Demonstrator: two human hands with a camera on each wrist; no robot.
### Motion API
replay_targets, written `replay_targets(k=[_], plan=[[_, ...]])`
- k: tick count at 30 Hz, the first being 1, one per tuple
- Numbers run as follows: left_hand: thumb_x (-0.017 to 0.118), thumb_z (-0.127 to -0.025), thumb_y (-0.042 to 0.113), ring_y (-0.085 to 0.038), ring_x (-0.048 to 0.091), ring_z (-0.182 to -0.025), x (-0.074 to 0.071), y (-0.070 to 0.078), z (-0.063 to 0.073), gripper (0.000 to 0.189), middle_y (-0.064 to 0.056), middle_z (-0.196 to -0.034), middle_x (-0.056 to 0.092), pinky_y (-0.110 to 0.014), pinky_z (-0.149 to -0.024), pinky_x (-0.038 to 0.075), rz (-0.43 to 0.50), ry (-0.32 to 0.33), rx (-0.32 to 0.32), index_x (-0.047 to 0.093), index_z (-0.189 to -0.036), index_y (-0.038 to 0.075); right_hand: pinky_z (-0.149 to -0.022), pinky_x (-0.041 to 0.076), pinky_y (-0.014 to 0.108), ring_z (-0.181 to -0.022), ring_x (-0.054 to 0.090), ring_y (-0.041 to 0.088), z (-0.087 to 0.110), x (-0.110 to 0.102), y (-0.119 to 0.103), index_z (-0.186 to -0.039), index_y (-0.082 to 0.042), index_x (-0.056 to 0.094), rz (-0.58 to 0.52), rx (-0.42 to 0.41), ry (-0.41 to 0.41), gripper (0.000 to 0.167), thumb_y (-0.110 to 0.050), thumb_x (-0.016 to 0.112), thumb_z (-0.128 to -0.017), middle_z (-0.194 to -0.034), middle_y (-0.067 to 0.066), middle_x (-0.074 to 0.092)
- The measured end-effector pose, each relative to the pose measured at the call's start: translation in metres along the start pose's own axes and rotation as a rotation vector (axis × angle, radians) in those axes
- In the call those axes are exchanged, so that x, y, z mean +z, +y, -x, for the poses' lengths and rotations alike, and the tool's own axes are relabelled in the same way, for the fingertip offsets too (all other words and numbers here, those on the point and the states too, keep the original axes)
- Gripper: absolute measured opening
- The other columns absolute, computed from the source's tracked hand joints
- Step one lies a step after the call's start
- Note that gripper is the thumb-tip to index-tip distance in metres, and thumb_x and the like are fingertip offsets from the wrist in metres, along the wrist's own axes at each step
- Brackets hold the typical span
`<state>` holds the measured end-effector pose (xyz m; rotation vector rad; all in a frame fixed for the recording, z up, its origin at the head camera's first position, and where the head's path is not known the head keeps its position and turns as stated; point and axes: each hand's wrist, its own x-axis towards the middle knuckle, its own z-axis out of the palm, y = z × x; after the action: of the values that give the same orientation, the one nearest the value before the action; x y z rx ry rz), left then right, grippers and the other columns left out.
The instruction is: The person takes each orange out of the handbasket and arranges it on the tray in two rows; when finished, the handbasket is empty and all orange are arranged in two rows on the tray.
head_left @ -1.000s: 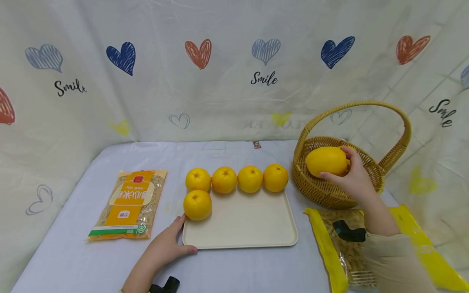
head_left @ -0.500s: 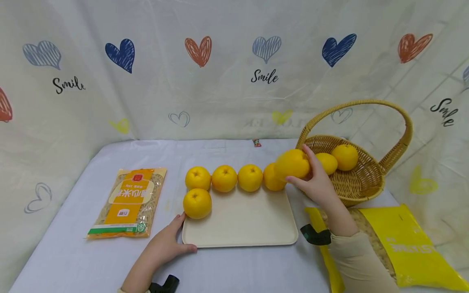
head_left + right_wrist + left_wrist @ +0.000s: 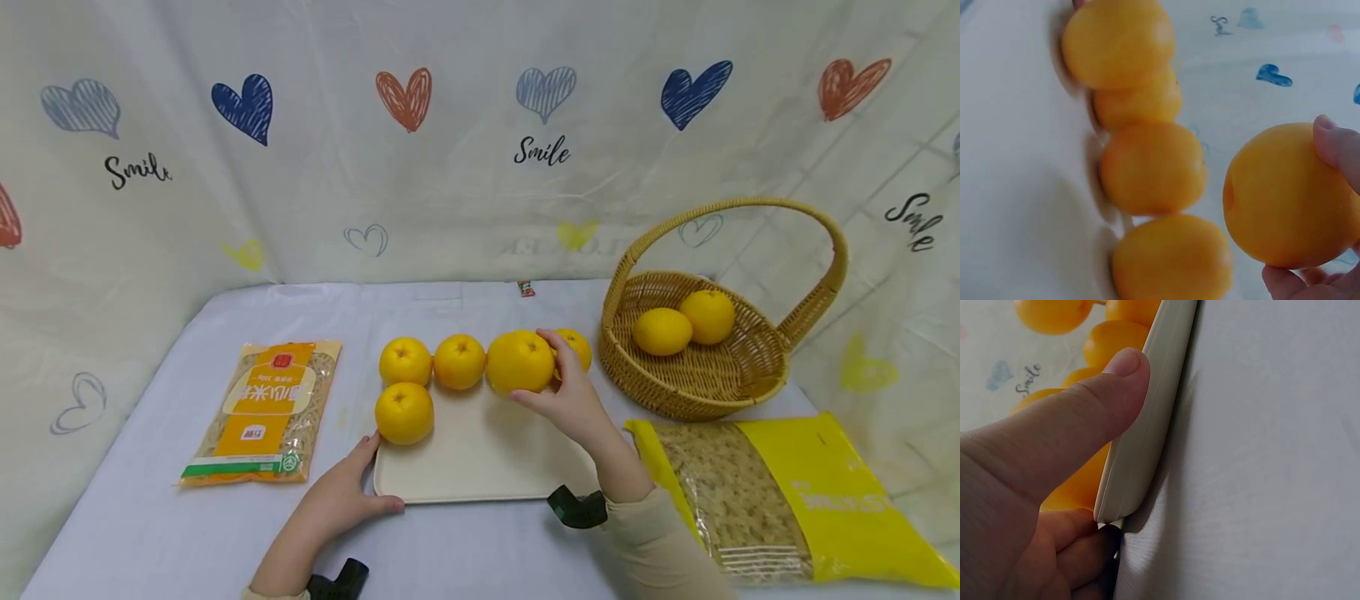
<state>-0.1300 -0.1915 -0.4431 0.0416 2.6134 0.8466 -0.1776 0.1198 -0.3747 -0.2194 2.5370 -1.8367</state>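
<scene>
My right hand (image 3: 573, 400) grips an orange (image 3: 521, 361) above the back of a cream tray (image 3: 487, 458). Thumb and fingers hold that orange (image 3: 1285, 194) from opposite sides in the right wrist view. Beneath it, a row of oranges (image 3: 460, 362) runs along the tray's back edge, partly hidden by the held one. Another orange (image 3: 405, 413) sits in front of the row's left end. My left hand (image 3: 337, 496) holds the tray's front left corner, its thumb on the front rim (image 3: 1154, 400) and its other fingers at the left side.
A wicker basket (image 3: 690, 400) with a tall handle stands at right with two oranges (image 3: 662, 332) inside. A yellow bag (image 3: 847, 508) lies before it. A noodle packet (image 3: 262, 417) lies at left; a tiny wrapper (image 3: 527, 288) lies at the back.
My right hand has lifted an orange out of the basket and carried it left, over the tray's back row. The left hand has stayed at the tray's corner.
</scene>
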Motion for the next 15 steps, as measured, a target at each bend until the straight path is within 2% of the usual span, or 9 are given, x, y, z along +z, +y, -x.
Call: replay_targets(k=[5,9,15], plan=[[0.074,-0.049,0.066,-0.038,0.029,-0.133,0.000,0.001,-0.001,0.117,-0.016,-0.148,0.027,-0.057,-0.104,0.029,0.004,0.003,0.010,0.024,-0.145,0.021,-0.107,0.033,0.047,-0.124,0.039,0.026,0.002,0.018,0.006,-0.139,-0.016,0.027,0.005,0.011,-0.033,0.085,-0.014,0.077,-0.071,-0.141,0.008,0.031],[0.075,-0.049,0.065,-0.038,0.029,-0.133,-0.001,0.001,0.000,0.117,-0.016,-0.148,0.027,-0.057,-0.104,0.029,0.008,0.003,0.000,0.024,-0.145,0.021,-0.099,0.040,0.047,-0.124,0.038,0.026,0.003,0.035,0.013,-0.140,-0.018,0.024,0.029,0.023,-0.035,0.088,-0.014,0.078,-0.070,-0.141,0.008,0.031],[0.075,-0.049,0.065,-0.039,0.029,-0.133,-0.001,0.001,0.000,0.116,-0.017,-0.147,0.027,-0.057,-0.104,0.029,0.017,0.003,-0.001,0.025,-0.145,0.021,-0.095,0.046,0.041,-0.121,0.042,0.022,0.003,0.056,0.026,-0.138,-0.016,0.026,-0.005,0.049,-0.050,0.086,-0.009,0.078,-0.069,-0.137,0.007,0.038]])
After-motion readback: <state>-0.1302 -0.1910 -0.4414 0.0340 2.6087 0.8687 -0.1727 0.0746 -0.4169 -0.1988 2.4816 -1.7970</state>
